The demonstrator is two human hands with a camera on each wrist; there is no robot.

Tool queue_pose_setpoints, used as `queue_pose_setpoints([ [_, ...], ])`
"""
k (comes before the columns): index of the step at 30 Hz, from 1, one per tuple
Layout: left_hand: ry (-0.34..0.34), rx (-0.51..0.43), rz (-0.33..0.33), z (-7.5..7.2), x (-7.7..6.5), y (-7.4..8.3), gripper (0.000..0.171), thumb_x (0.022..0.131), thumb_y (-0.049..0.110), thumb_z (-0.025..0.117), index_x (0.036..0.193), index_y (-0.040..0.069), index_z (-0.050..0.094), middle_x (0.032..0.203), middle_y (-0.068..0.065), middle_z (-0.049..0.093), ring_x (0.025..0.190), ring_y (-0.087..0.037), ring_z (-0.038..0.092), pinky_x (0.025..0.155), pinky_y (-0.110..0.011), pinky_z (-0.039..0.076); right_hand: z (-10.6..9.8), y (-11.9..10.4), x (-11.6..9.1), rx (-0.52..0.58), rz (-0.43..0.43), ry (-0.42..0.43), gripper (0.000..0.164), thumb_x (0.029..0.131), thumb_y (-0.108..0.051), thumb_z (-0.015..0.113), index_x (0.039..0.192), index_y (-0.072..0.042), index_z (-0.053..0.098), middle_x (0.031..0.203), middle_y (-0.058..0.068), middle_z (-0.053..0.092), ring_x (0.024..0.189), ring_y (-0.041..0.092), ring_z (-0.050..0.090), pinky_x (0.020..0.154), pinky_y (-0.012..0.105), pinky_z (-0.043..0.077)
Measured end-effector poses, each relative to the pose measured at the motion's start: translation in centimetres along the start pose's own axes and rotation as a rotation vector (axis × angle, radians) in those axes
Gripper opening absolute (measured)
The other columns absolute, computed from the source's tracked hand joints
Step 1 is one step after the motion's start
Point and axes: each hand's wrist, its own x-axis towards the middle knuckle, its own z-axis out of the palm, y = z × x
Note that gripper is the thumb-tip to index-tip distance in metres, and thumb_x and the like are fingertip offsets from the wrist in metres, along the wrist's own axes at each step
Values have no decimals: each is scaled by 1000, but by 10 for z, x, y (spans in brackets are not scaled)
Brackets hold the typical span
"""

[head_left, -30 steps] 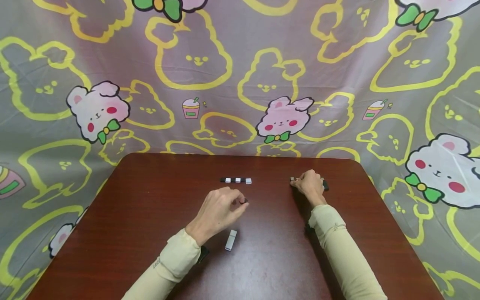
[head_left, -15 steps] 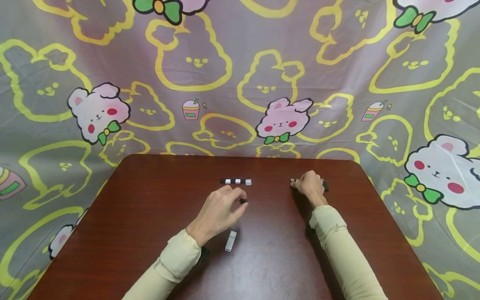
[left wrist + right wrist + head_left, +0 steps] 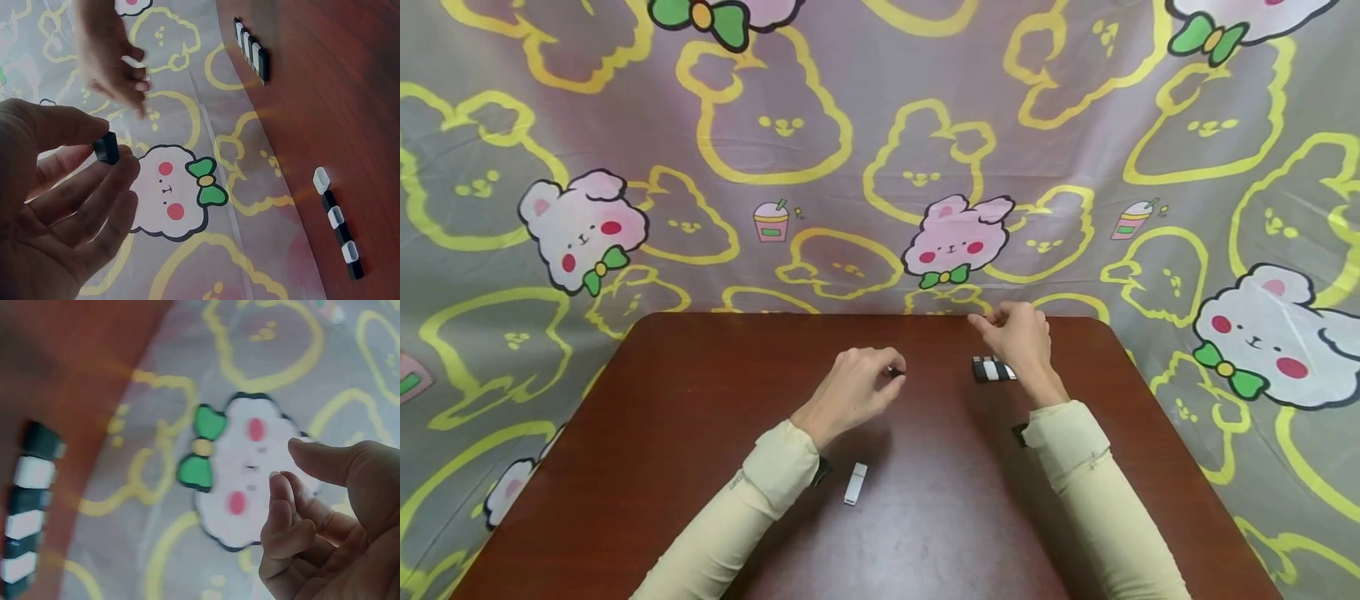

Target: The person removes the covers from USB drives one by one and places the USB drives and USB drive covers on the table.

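My left hand (image 3: pixel 853 392) pinches a small black cap (image 3: pixel 107 148) between thumb and fingertips, above the table. My right hand (image 3: pixel 1018 337) is raised off the table, thumb and fingers apart with nothing between them. Below it lies a side-by-side row of black and white USB sticks (image 3: pixel 994 369) with bare metal plugs, partly hidden by my right hand and wrist. In the left wrist view, a line of alternating black and white caps (image 3: pixel 337 216) lies on the table; my left hand hides it in the head view. A white USB stick (image 3: pixel 855 484) lies nearer me.
A brown table (image 3: pixel 940 533) carries everything, with its far edge against a patterned cloth (image 3: pixel 820 125). Dark objects stick out by both cuffs, the wrist camera (image 3: pixel 1020 434) on the right among them.
My right hand has let go of the row of USB sticks and lifted up and away from it. My left hand has moved slightly forward, still pinching the black cap.
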Motion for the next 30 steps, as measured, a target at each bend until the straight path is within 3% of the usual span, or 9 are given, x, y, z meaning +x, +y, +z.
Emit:
queue_pose_setpoints([
  [6,-1,-23,11,5,6,-3,6,86,7,74,91,8,73,82,-1,75,73,-12,68,69,-30,55,-19,-14,-8,34,-54,32,34,90,-40,76,78,-8,74,70,9,71,59,23,59,53,31,41],
  [16,-24,-69,22,19,22,-18,7,84,3,73,90,6,72,85,-5,71,75,-17,66,69,-28,56,-32,-20,-32,65,-157,57,32,89,-36,78,77,-7,72,68,8,70,63,22,61,61,32,43],
  [21,-106,-62,-15,33,38,-31,8,83,3,72,90,6,73,86,-7,71,78,-20,68,71,-30,54,-40,-29,-51,62,-237,84,29,87,-34,81,76,-9,72,66,5,70,63,19,62,62,32,45],
  [30,-240,-21,-132,56,54,-51,10,87,5,71,97,7,74,93,-6,73,84,-18,67,77,-33,56,-55,-36,-77,68,-342,141,21,84,-28,84,76,-13,72,61,-2,61,58,11,50,55,27,40],
])
